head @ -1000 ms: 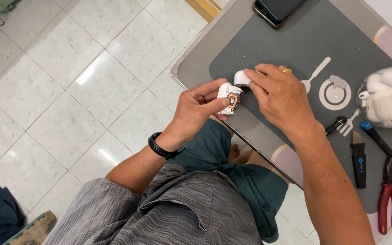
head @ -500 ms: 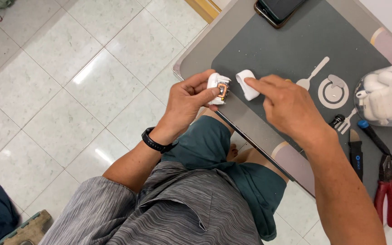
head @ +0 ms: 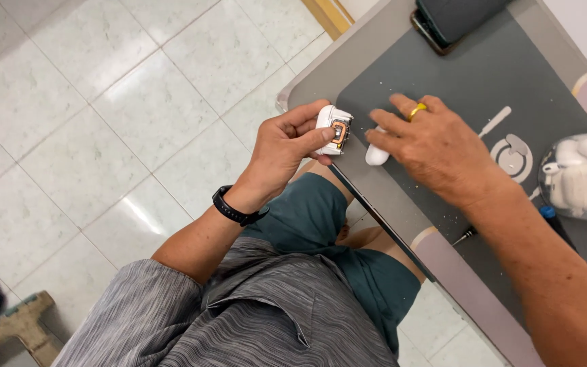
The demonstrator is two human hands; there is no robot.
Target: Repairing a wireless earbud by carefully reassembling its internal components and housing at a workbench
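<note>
2 hands work at the near edge of a dark grey work mat (head: 484,75) that lies on a pale table (head: 314,75). At the right edge sits a clear plastic bag (head: 582,178) of white parts, cut off by the frame, and a dark phone (head: 453,20) lies at the top of the mat, also cropped. Near the bag a flat white ring-shaped piece (head: 513,155) and a thin white stick tool (head: 495,121) rest on the mat. The left hand (head: 281,153) is closed around a small white device half (head: 334,129) with an exposed copper-coloured coil, pinched between thumb and fingers just off the table's edge. The right hand (head: 436,149), wearing a gold ring, lies with fingers spread flat and presses on a small white shell piece (head: 376,155) on the mat; most of that piece is hidden under the fingers. A dark tool tip (head: 465,236) peeks from behind the right forearm.
</note>
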